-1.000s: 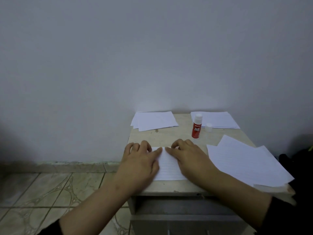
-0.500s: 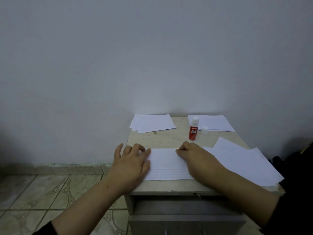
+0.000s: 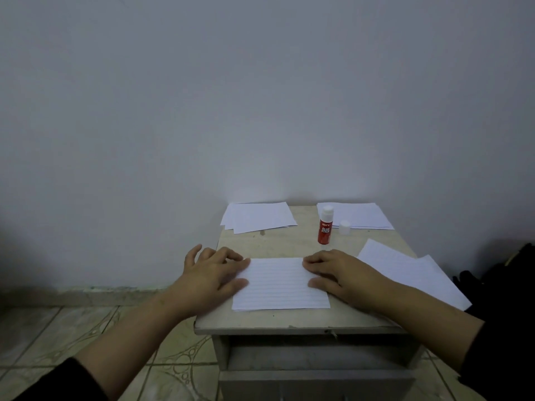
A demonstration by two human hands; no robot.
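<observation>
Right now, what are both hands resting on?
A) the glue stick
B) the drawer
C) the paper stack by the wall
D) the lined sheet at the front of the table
D: the left hand and right hand rest on opposite ends of the lined sheet; the glue stick stands apart behind them.

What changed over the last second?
Both hands slid apart along the lined sheet: the left hand to its left edge, the right hand to its right edge, pressing it flat and uncovering its middle. Nothing was picked up or released. The glue stick, its cap and the other paper piles stayed put.
</observation>
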